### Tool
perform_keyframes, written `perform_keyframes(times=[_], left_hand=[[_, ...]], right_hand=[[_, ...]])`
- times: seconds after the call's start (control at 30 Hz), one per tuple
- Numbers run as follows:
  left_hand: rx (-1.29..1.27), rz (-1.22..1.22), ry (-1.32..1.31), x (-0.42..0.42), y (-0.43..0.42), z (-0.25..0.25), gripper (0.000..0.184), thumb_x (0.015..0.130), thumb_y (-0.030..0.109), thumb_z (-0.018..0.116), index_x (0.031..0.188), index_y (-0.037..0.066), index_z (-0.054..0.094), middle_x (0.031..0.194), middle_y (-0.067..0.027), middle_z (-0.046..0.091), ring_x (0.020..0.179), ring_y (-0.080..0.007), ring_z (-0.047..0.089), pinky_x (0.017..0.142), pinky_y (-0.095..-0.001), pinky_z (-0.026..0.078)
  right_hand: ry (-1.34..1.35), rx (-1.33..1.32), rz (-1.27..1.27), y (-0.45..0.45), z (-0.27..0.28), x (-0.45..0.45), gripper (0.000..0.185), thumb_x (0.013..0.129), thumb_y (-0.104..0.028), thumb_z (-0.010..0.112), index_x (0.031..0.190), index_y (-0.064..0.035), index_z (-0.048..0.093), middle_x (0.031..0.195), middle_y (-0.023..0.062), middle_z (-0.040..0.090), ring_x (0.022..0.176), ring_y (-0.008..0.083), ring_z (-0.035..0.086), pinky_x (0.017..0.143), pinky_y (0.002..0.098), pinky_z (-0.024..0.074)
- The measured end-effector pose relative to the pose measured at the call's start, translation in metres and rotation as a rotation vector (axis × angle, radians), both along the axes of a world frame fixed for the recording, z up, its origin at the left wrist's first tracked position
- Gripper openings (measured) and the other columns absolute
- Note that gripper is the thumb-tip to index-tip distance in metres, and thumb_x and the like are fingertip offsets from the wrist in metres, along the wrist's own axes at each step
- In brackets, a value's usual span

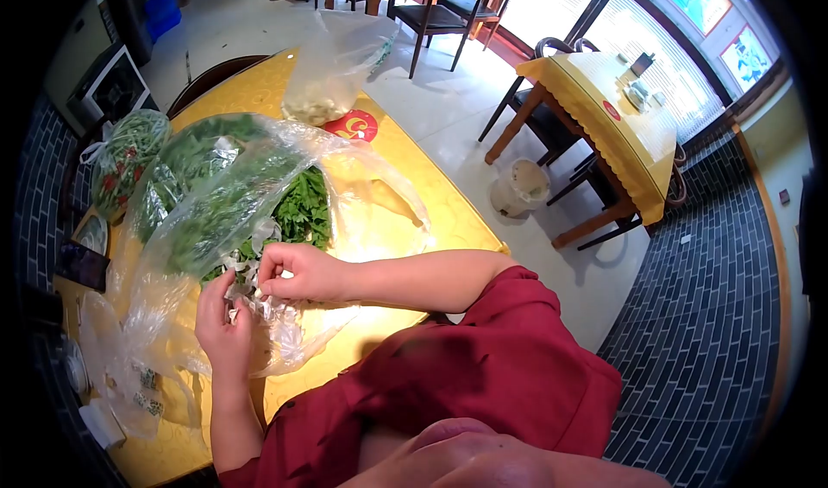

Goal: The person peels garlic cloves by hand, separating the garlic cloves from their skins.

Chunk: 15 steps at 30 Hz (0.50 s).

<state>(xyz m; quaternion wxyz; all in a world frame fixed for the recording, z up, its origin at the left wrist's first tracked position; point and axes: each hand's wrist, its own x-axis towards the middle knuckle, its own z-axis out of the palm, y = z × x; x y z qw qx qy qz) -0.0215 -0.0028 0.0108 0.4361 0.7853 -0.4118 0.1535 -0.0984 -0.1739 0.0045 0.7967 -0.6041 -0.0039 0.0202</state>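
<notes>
My right hand (300, 272) is closed in a pinch on a small pale piece (259, 293) that looks like a garlic clove. Just left of it, my left hand (224, 322) has its thumb and fingers curled toward each other, with a bit of something whitish at the tips that I cannot make out. Thin papery peelings (278, 320) lie on clear plastic under and between the hands. Right behind them, leafy green vegetables (304, 208) show from the mouth of a large clear plastic bag (233, 195).
A clear bag of pale pieces (315, 109) stands at the yellow table's (448, 221) far side. Bagged green and red vegetables (129, 160), a phone (83, 264) and crumpled plastic (112, 359) are at the left. A white bucket (520, 186) stands on the floor by another table (595, 83).
</notes>
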Motion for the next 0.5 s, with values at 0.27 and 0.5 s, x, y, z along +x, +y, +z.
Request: perform_keyframes(times=[0.27, 0.5], left_hand=[[0.046, -0.205, 0.161, -0.007, 0.007, 0.007, 0.018, 0.071, -0.001, 0.067, 0.089, 0.001, 0.064, 0.081, -0.0105, 0.062, 0.070, -0.0199, 0.060, 0.061, -0.0274, 0.048], [0.039, -0.202, 0.066, -0.006, 0.005, 0.002, 0.014, 0.071, 0.001, 0.069, 0.084, 0.001, 0.062, 0.081, -0.0108, 0.062, 0.070, -0.0218, 0.059, 0.061, -0.0289, 0.048]], right_hand=[[0.083, 0.169, 0.047, 0.000, -0.018, 0.008, 0.013, 0.085, -0.013, 0.061, 0.090, -0.0057, 0.052, 0.072, 0.0014, 0.054, 0.057, 0.0061, 0.049, 0.048, 0.0196, 0.0381], [0.118, 0.109, 0.090, 0.001, -0.009, 0.005, 0.015, 0.086, -0.015, 0.061, 0.092, -0.0063, 0.051, 0.072, 0.0006, 0.053, 0.058, 0.0055, 0.048, 0.050, 0.0195, 0.0383]])
